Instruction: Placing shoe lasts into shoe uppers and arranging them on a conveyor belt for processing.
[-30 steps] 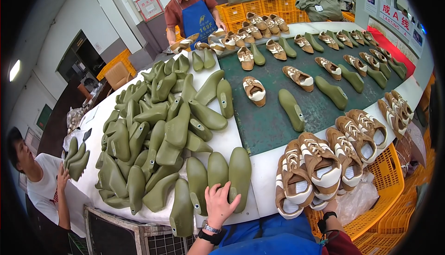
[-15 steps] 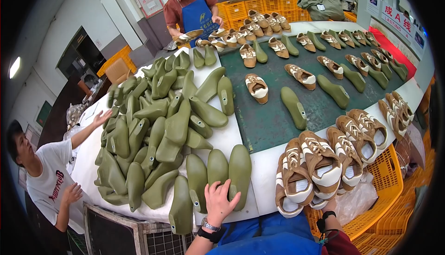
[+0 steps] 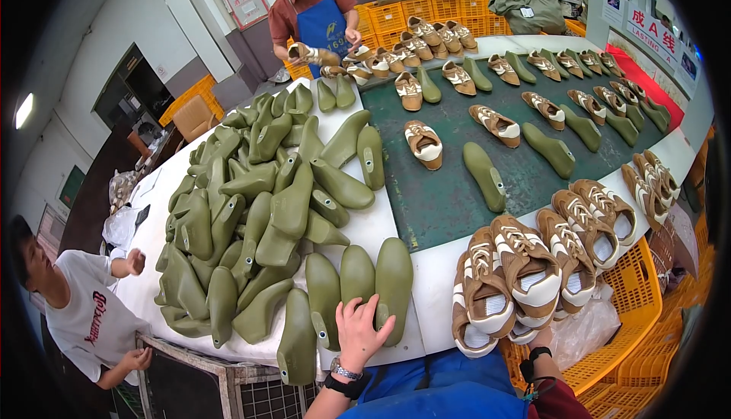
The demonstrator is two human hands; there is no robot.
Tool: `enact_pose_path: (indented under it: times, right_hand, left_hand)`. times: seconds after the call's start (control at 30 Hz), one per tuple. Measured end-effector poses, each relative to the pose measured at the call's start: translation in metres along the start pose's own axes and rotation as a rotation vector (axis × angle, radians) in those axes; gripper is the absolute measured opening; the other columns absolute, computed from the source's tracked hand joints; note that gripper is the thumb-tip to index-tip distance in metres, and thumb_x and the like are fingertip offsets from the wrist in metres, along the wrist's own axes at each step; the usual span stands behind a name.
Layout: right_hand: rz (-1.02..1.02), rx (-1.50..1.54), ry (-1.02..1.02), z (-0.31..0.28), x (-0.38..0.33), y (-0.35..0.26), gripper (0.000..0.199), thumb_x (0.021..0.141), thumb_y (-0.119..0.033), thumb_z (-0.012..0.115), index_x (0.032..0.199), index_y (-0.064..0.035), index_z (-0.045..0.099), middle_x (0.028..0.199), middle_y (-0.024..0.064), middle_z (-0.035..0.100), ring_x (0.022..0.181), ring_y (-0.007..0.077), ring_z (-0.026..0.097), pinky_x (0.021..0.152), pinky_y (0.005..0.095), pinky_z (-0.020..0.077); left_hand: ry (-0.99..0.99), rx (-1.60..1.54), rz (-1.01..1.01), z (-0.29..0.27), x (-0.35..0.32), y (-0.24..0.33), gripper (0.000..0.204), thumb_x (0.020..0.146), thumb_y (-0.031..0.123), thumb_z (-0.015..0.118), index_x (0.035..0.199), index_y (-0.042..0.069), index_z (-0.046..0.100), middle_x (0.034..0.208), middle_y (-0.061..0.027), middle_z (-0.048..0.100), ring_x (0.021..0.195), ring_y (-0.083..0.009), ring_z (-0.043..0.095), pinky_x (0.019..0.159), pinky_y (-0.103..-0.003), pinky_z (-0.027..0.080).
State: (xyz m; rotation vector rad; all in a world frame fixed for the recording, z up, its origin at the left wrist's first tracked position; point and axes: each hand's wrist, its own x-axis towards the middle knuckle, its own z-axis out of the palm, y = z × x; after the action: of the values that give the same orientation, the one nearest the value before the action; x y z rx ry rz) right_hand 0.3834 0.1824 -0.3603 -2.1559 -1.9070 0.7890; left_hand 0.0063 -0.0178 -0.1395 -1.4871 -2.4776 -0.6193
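Note:
At the near edge of the white table, my left hand (image 3: pixel 364 333) rests with its fingers spread over the lower ends of the green shoe lasts. Under its fingertips is the middle shoe last (image 3: pixel 358 273), and its index finger and thumb lie against the right-hand shoe last (image 3: pixel 394 282). My right hand (image 3: pixel 541 338) is mostly hidden beneath a row of brown and white sneakers (image 3: pixel 525 263) at the near right edge. Its fingers cannot be seen, so whether it grips a sneaker is unclear.
A heap of green lasts (image 3: pixel 259 183) covers the left table. On the dark green conveyor (image 3: pixel 426 206), sneakers and lasts stand in rows. Yellow crates (image 3: pixel 632 289) are at the right. One person (image 3: pixel 91 305) stands at left; another (image 3: pixel 316 19) handles a sneaker at the back.
The person at left has drawn a stretched-out arm back from the heap. The person at the back has turned the sneaker. Items on the conveyor have shifted slightly right. My hands have stayed put.

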Motion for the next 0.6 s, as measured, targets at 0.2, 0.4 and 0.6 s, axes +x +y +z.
enact_pose_path:
  times: [0.2,0.4,0.6]
  right_hand:
    - [0.016,0.004,-0.02,0.002,0.002,-0.001,0.032,0.077,-0.033,0.063,0.09,-0.0044,0.066,0.09,0.021,0.065,0.09,0.0376,0.061,0.074,0.0422,0.0488]
    - [0.011,-0.024,-0.011,0.005,0.005,0.004,0.032,0.075,-0.033,0.063,0.09,-0.0043,0.066,0.089,0.0211,0.065,0.089,0.038,0.061,0.073,0.0426,0.049]
    - [-0.032,-0.015,-0.003,0.008,0.004,0.008,0.033,0.074,-0.034,0.064,0.089,-0.004,0.066,0.089,0.0216,0.065,0.089,0.0383,0.061,0.072,0.0427,0.0492]
  left_hand:
    - [0.007,-0.007,-0.003,0.0,0.0,0.0,0.049,0.071,0.033,0.069,0.11,0.004,0.06,0.091,-0.0093,0.063,0.103,-0.0277,0.051,0.098,-0.05,0.031]
    - [0.012,-0.006,0.006,0.001,0.002,-0.002,0.049,0.071,0.032,0.069,0.11,0.005,0.06,0.091,-0.0092,0.063,0.103,-0.0278,0.051,0.098,-0.05,0.031]
    - [0.023,-0.002,0.013,0.0,0.0,-0.002,0.049,0.071,0.032,0.069,0.11,0.005,0.06,0.092,-0.009,0.063,0.102,-0.0277,0.051,0.098,-0.05,0.031]
